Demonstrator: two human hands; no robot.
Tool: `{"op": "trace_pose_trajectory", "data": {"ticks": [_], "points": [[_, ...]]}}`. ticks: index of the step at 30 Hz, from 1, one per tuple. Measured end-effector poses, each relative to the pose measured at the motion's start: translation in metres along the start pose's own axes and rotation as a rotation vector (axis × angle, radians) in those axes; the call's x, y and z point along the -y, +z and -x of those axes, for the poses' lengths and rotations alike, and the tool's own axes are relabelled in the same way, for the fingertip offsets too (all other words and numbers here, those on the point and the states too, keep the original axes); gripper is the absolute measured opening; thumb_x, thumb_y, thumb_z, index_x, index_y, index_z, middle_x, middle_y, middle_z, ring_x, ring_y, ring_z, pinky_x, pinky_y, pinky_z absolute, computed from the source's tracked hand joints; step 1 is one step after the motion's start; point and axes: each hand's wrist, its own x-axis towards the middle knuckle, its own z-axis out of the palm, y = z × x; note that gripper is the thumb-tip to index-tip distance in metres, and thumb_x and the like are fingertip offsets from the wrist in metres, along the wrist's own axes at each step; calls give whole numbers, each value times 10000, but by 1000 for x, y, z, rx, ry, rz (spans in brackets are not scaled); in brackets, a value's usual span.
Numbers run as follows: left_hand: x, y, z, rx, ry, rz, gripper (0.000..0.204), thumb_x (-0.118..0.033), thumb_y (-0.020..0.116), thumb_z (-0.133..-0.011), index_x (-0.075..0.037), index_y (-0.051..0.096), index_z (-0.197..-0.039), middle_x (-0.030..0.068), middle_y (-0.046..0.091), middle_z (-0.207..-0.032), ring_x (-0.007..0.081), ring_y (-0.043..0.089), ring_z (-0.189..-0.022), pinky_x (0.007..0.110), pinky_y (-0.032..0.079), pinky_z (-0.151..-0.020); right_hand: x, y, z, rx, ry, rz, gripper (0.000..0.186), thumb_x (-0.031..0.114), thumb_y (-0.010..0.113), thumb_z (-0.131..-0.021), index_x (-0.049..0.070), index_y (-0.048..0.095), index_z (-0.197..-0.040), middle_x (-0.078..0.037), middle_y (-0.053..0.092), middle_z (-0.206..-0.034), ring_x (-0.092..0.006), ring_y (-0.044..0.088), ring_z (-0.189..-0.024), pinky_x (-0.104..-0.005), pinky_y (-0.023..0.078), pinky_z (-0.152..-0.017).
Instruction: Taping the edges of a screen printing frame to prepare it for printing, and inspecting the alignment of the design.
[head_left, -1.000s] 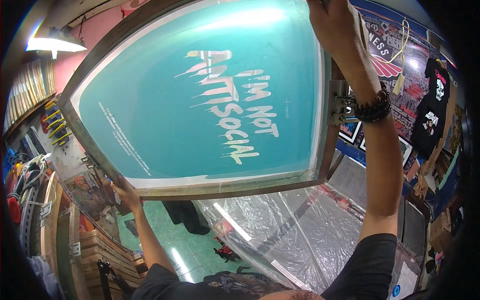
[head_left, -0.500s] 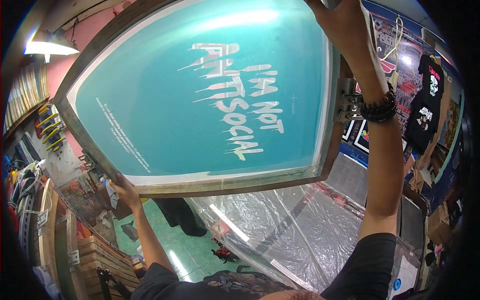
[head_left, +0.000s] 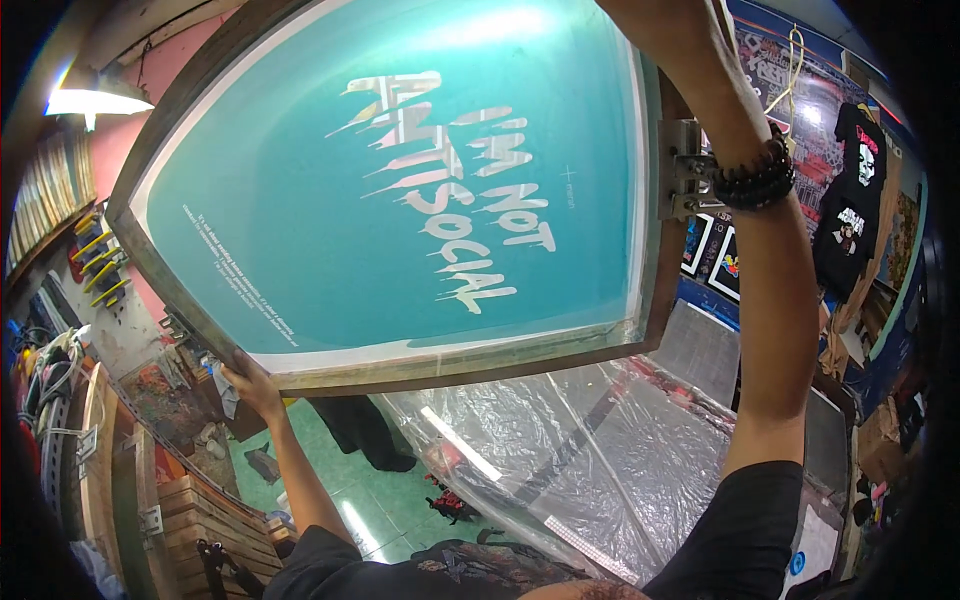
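A large screen-printing screen (head_left: 280, 190) with teal mesh, pale stencilled lettering and a dark frame is held up across the upper middle of the view, tilted. My left hand (head_left: 255, 385) grips the frame's lower-left corner, fingers wrapped round the edge. My right hand (head_left: 670, 30) is at the upper-right edge of the screen; its fingers run out of view at the top, so their grip is hidden. Below it, beaded bracelets circle my wrist beside a metal hinge clamp (head_left: 685, 170) on the right side of the frame. A smaller metal fitting (head_left: 170, 330) sits on the left side.
A plastic-covered table (head_left: 560, 460) lies below, beside green tiled floor (head_left: 350, 510). Wooden frames (head_left: 140, 480) and squeegees (head_left: 105, 260) line the left. A lamp (head_left: 90, 98) hangs at upper left. Black T-shirts (head_left: 850, 200) and framed prints hang on the right wall.
Over the last second the screen has shifted upward in the view, with my right hand and arm higher too. My left hand keeps hold of the same corner.
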Motion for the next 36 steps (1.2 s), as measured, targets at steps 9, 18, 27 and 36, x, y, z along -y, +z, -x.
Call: {"op": "trace_pose_trajectory", "data": {"ticks": [9, 18, 27, 36], "points": [[-7, -12, -12, 49, -89, -39, 595, -488, 486, -1070, 37, 461, -1350, 245, 666, -1167, 342, 675, -1037, 423, 513, -869, 11, 0, -24, 76, 145, 16, 548, 351, 760, -886, -17, 454, -1153, -218, 681, -924, -391, 703, -817, -459, 569, -721], [-12, -6, -17, 80, -120, 1, 570, -483, 498, -1068, 39, 485, -1297, 203, 660, -1058, 320, 670, -913, 418, 516, -814, -57, 47, -49, -200, -334, -367, 527, 310, 729, -927, -41, 445, -1200, -209, 648, -1072, -331, 696, -969, -406, 567, -815], [-32, 3, -4, 61, -58, 111, 491, -419, 504, -1082, 31, 496, -1279, 151, 627, -1041, 270, 615, -943, 392, 481, -865, -19, 3, -23, 0, -46, -37, 458, 228, 760, -883, 44, 472, -1187, -118, 508, -891, -267, 554, -727, -412, 489, -664], [-16, 8, -5, 152, -120, 116, 499, -397, 526, -1077, 61, 503, -1273, 162, 599, -1125, 276, 597, -1037, 384, 462, -925, -15, -13, -25, 13, 17, -38, 443, 251, 753, -895, 79, 515, -1226, -117, 523, -865, -254, 561, -744, -390, 500, -692]]}}
